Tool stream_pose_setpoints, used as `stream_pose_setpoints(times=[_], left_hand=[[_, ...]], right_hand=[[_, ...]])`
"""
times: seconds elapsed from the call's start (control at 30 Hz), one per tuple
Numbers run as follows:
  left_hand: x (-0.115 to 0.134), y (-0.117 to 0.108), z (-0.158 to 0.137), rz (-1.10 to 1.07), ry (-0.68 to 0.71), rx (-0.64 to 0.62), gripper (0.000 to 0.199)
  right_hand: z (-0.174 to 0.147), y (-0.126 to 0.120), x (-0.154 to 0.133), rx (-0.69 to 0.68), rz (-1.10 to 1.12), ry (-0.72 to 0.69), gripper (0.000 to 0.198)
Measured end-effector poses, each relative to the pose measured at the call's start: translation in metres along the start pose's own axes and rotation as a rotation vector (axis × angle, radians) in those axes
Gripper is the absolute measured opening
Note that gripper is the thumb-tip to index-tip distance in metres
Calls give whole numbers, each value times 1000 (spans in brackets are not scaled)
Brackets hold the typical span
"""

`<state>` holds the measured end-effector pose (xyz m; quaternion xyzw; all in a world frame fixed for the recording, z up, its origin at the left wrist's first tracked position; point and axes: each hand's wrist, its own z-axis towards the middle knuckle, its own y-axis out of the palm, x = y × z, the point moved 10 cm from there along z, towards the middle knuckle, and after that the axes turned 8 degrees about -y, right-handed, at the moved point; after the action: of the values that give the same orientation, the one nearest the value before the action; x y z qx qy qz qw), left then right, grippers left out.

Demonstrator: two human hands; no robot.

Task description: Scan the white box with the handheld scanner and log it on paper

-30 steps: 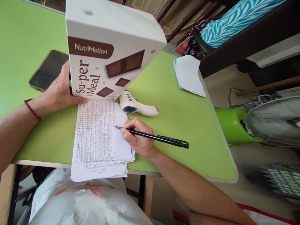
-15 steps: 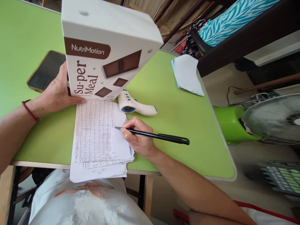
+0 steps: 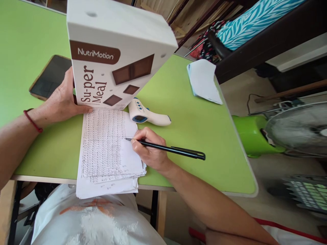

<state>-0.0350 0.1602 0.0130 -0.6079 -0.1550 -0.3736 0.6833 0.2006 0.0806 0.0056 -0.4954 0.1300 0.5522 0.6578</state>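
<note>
My right hand (image 3: 150, 149) is closed around a black pen (image 3: 173, 149), its tip at the right part of the top sheet of paper (image 3: 107, 143). Rows of small handwriting cover most of that sheet, which lies on a few more sheets. With my left hand (image 3: 67, 98) I grip the lower left edge of a white box (image 3: 102, 78) printed "NutriMotion Su-per Meal", standing upright at the top of the papers. Its fingers are partly hidden behind the box, and the thumb lies along the bottom edge. A white and blue infrared thermometer (image 3: 148, 114) lies right of the box.
A dark phone (image 3: 49, 78) lies left of the box on the green table (image 3: 204, 146). Folded white paper (image 3: 204, 81) rests near the table's right edge. Beyond that edge are a fan (image 3: 301, 127) and a bright green object (image 3: 250, 134).
The pen's rear end has shifted slightly left and down, while its tip stays at nearly the same place. My left hand and the box have not moved.
</note>
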Motion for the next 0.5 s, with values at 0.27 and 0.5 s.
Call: stream_pose_setpoints(times=[0.27,0.5], left_hand=[[0,-1,1,-3,2,4,99],[1,-1,-1,-39,11,10,99]], right_hand=[[-3,-5,4,68,68,11,16],[-3,-5,4,78,27,3,17]])
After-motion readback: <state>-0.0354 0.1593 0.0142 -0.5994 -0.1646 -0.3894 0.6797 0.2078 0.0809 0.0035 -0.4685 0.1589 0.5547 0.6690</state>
